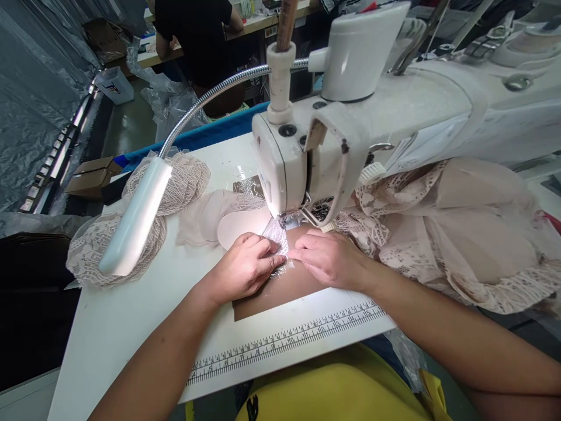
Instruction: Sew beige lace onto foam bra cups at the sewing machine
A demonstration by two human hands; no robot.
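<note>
Head view: white tabletop (100, 333), printed ruler (274, 346)
Grip: left hand (245, 266), right hand (328, 257) on lace (276, 230); closure indeterminate
Room: person (195, 44) beyond

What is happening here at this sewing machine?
A person works at the sewing machine. The left hand and right hand press pale lace flat, just in front of the needle area. The lamp points toward the work. Stacked lace pieces lie to the left, and more lace fabric is heaped to the right.
</note>
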